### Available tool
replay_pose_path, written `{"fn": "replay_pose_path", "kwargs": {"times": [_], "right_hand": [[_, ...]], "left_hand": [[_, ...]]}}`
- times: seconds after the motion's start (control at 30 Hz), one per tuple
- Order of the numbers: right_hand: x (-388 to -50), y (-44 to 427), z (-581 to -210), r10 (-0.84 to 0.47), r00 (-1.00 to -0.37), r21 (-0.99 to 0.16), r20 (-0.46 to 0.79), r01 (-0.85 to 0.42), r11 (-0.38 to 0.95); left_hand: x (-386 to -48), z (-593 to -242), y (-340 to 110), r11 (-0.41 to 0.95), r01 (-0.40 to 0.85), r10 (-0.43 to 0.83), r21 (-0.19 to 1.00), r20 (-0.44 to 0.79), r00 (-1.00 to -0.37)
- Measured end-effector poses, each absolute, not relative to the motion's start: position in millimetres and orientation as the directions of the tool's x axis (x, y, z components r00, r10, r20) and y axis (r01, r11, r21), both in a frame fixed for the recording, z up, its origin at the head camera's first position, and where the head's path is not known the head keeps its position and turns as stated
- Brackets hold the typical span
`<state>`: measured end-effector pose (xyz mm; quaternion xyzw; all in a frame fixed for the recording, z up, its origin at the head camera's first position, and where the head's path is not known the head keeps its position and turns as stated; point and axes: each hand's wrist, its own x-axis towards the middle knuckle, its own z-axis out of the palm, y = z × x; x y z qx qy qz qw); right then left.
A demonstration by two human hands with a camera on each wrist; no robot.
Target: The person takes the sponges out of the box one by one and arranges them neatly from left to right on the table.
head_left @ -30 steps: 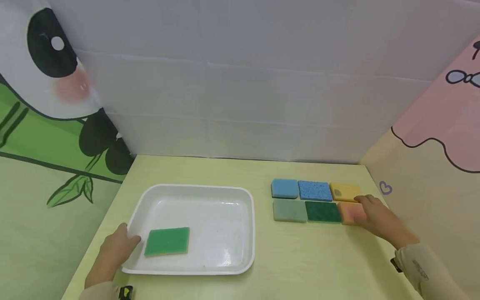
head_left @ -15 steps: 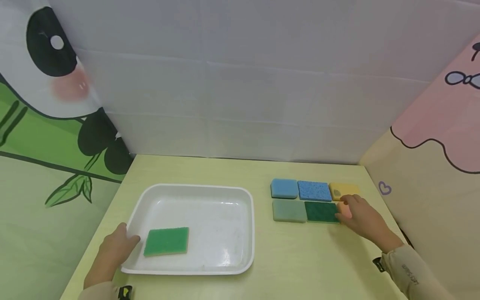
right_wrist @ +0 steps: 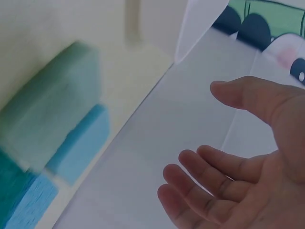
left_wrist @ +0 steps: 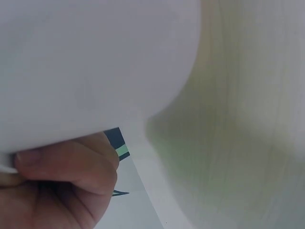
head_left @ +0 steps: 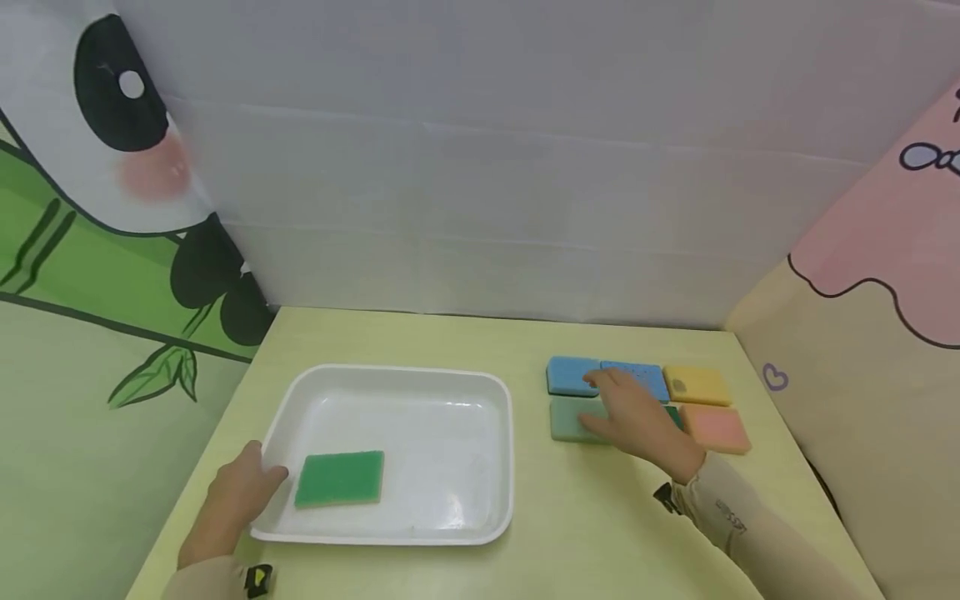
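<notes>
My left hand [head_left: 242, 490] grips the left rim of a white tray [head_left: 450, 450], its fingers curled under the edge in the left wrist view. A green scouring sponge [head_left: 340, 478] lies flat inside the tray. My right hand [head_left: 637, 417], fingers spread and holding nothing in the right wrist view, hovers over the sponges to the right. Beneath or beside it are a pale green sponge [head_left: 570, 417], a light blue sponge [head_left: 568, 375] and a speckled blue sponge [head_left: 648, 379]. It mostly hides a dark green scouring sponge [head_left: 673, 414].
At the right end of the two rows lie a yellow sponge [head_left: 697, 385] and a pink-orange sponge [head_left: 716, 428]. All stand on a pale yellow table [head_left: 570, 517]. A white wall [head_left: 480, 192] closes off the back, with printed panels at both sides.
My right hand has moved left from the pink-orange sponge across the dark green one, toward the pale green sponge, uncovering the pink-orange one. The left hand and tray stay in place.
</notes>
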<state>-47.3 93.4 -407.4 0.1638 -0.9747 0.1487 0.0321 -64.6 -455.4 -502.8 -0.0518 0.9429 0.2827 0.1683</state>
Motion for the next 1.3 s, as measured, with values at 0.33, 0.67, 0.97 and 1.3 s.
{"fn": "replay_pose_path", "kwargs": {"times": [0.33, 0.67, 0.97, 1.3], "right_hand": [[-64, 10, -406, -0.391, -0.916, -0.29, 0.088, -0.4, 0.87], [-72, -69, -409, -0.466, -0.885, -0.22, 0.027, -0.459, 0.86], [-75, -135, -421, -0.556, -0.831, -0.088, 0.019, -0.555, 0.827], [-70, -189, -429, -0.608, -0.794, -0.022, -0.004, -0.608, 0.794]], "left_hand": [[-64, -498, -456, 0.825, -0.2, -0.003, 0.529, -0.348, -0.937], [-66, -503, -459, 0.832, -0.191, 0.005, 0.52, -0.352, -0.936], [-66, -500, -459, 0.829, -0.207, -0.001, 0.52, -0.369, -0.93], [-67, -501, -458, 0.825, -0.205, -0.001, 0.527, -0.361, -0.933]]}}
